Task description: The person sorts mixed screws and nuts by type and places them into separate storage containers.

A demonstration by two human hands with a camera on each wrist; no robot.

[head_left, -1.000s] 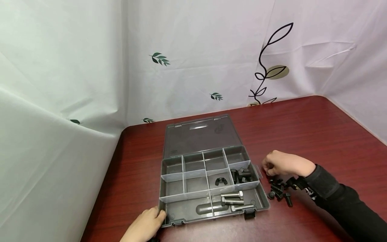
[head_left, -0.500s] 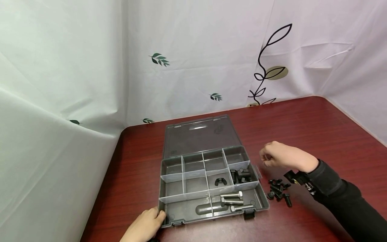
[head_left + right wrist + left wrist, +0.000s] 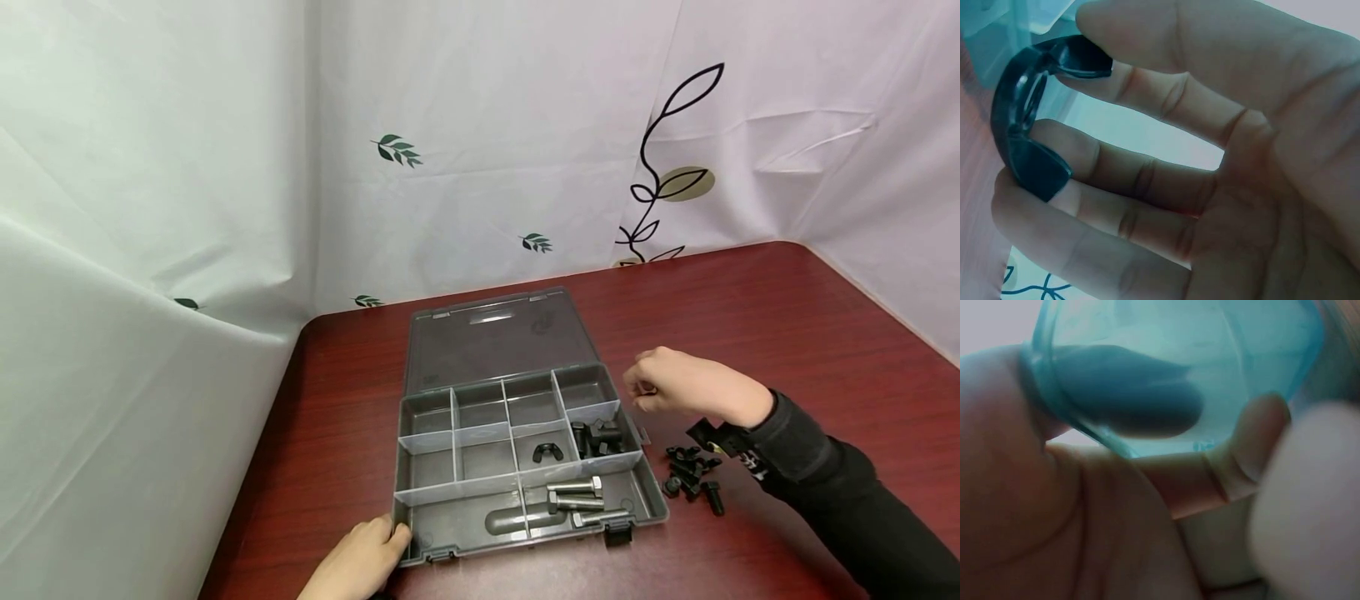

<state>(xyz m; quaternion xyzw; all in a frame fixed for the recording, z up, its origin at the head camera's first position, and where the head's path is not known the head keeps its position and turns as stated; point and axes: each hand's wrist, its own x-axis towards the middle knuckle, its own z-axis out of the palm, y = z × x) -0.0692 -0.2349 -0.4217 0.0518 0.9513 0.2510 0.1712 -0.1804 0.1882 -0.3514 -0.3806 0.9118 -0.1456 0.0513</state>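
Observation:
My right hand (image 3: 678,385) is raised just off the box's right side. In the right wrist view its thumb and fingers hold a black wing nut (image 3: 1005,109) at the fingertips. My left hand (image 3: 362,557) grips the front left corner of a grey translucent compartment box (image 3: 457,512), thumb over the wall. The left wrist view shows that wall (image 3: 1254,344) close up and blurred. Another black wing nut (image 3: 548,452) lies in a middle-row compartment. Black bolts (image 3: 604,437) fill the compartment right of it, and silver hex bolts (image 3: 577,502) lie in the front right one.
On the red-brown table (image 3: 750,333), right of the box, is a small pile of black bolts and wing nuts (image 3: 684,473). The box's lid (image 3: 498,342) lies folded back behind it. White patterned cloth (image 3: 480,150) hangs along the back and sides.
My right hand has risen from beside the black pile and moved left toward the box, carrying the wing nut. My left hand and the box have stayed put.

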